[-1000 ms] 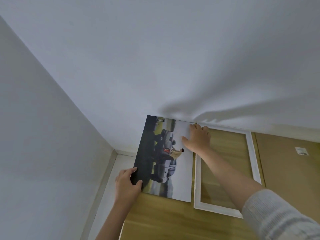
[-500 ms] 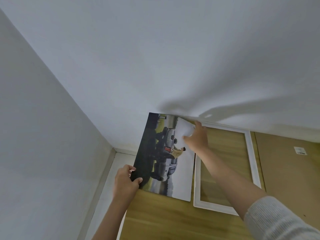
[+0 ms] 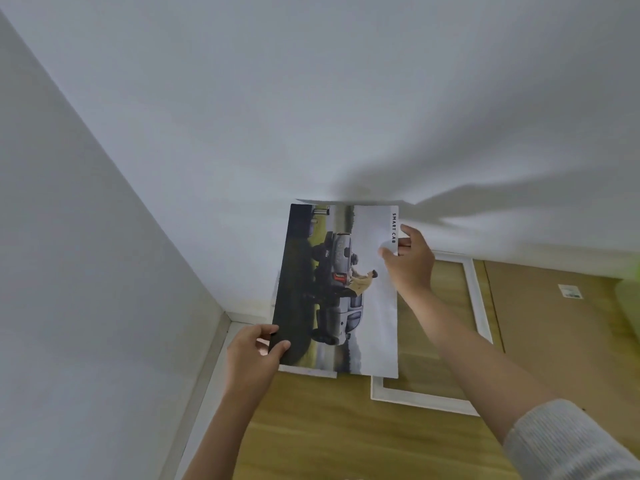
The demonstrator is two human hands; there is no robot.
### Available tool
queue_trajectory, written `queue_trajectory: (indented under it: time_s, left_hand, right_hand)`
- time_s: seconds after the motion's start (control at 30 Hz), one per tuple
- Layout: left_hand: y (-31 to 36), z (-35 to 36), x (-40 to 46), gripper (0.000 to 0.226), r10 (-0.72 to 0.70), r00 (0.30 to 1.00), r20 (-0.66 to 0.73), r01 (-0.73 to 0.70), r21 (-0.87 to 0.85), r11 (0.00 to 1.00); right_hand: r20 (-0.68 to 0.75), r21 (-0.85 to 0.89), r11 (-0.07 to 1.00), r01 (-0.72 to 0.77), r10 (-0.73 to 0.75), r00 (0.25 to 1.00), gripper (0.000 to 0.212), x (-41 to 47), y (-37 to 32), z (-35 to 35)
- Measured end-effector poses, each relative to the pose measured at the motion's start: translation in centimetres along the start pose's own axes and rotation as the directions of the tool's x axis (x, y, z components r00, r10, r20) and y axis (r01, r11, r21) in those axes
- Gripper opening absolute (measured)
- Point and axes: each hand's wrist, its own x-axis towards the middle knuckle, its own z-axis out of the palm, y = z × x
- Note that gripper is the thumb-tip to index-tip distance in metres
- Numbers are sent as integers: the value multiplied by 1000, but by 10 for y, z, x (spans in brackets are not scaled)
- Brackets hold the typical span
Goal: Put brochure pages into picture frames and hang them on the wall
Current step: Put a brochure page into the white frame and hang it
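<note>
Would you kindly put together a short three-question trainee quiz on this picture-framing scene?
1. True or false: the left hand grips the brochure page at its lower corner.
2. The white picture frame lies: A) on the wooden floor, B) on the wall, C) on a table.
3. Fill in: the page's printed heading reads SMART ___.

Key: 1 true; 2 A; 3 CAB.

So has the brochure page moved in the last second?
Yes. The brochure page has lifted away from the white picture frame on the floor; its top edge now stands against the wall, held by the left hand and right hand.
</note>
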Motion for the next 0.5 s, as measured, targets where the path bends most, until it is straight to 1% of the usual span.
queue_trajectory:
  time_s: [0.1, 0.27, 0.43, 0.5]
  left_hand:
    - [19, 12, -11, 25, 10, 999, 30, -9, -33, 999]
    - [40, 49, -28, 24, 70, 989, 133, -71, 5, 997]
    - [53, 92, -42, 30, 78, 970, 230, -91, 46, 995]
    - [58, 106, -49, 32, 89, 958, 271, -118, 94, 989]
  right_hand:
    - [-46, -12, 1000, 13, -14, 999, 51, 1, 8, -28]
    - [-78, -62, 997, -53, 48, 996, 48, 6, 44, -74]
    - [-12, -159, 987, -30, 29, 1000, 25, 14, 69, -118]
    - [2, -185, 982, -45, 46, 999, 22, 18, 83, -130]
